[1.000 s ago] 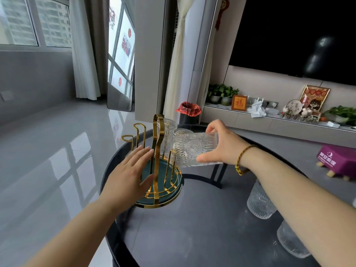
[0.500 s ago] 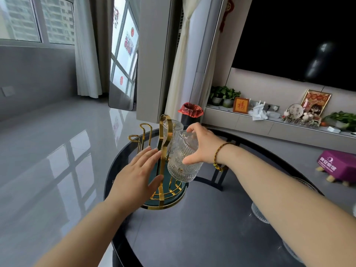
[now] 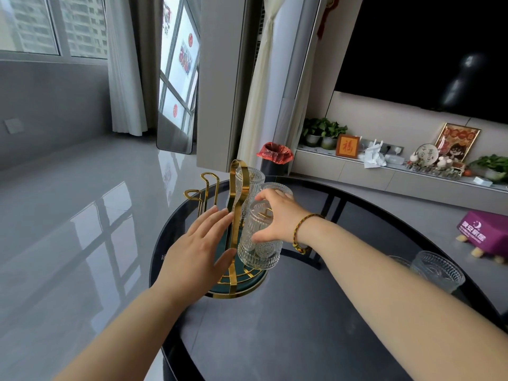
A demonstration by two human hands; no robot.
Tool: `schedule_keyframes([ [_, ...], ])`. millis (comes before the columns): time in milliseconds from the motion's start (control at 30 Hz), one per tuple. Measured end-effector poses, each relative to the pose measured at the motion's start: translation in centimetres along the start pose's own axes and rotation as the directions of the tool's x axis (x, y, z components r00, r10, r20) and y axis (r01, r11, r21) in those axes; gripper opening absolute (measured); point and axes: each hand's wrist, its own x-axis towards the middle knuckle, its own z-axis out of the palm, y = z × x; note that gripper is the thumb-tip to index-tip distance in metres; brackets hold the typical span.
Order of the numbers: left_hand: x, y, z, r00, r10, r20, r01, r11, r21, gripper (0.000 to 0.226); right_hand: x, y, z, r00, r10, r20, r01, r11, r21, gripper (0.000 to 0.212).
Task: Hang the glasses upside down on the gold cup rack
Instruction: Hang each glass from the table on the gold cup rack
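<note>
The gold cup rack stands on a green round base at the left side of the dark round table. My right hand is shut on a clear patterned glass, held upside down over a rack prong. Two more glasses hang inverted on the rack behind it. My left hand rests flat with fingers apart against the rack's tall gold handle. Two empty gold hooks stick up at the rack's far left.
Loose glasses stand on the table at the right, under my right forearm. The table's rim curves close on the left. Beyond the table are a red-lined bin, a low shelf with plants and a purple stool.
My right hand turned the glass from lying sideways to upside down and lowered it onto the rack. My left hand stayed against the rack. The camera moved closer.
</note>
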Motion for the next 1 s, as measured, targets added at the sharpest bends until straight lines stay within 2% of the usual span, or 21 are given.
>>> schedule_keyframes([
  [167,0.0,-0.1,0.2,1.0,0.0,0.0,0.0,1.0,0.009,0.059,-0.1,0.4,0.2,1.0,0.009,-0.007,-0.009,0.999,0.033,0.076],
  [400,0.0,0.0,0.4,0.999,0.012,-0.046,-0.011,1.0,0.009,0.059,-0.1,0.4,0.4,1.0,0.008,-0.015,-0.008,1.0,-0.016,0.077],
  [600,0.0,-0.3,0.3,1.0,0.003,0.017,-0.004,0.999,0.041,0.065,-0.7,0.6,0.7,0.997,-0.009,-0.07,0.01,1.0,0.027,0.074],
  [700,0.0,-0.1,0.3,0.999,0.004,0.038,-0.007,0.997,0.08,0.067,-1.8,0.9,0.9,0.99,-0.014,-0.141,0.025,0.997,0.077,0.068],
  [800,-0.5,0.8,0.6,0.999,-0.011,-0.036,0.016,0.988,0.151,0.061,-3.7,1.7,1.3,0.962,0.015,-0.272,0.02,0.992,0.124,0.062],
  [900,-2.0,2.7,1.2,0.995,0.08,-0.059,-0.07,0.985,0.158,0.057,-6.7,3.1,2.2,0.911,0.054,-0.408,0.014,0.987,0.162,0.053],
  [1000,-3.8,4.8,2.7,0.986,0.167,-0.001,-0.167,0.984,0.056,0.047,-11.0,4.8,3.7,0.844,0.086,-0.53,0.033,0.977,0.21,0.043],
])
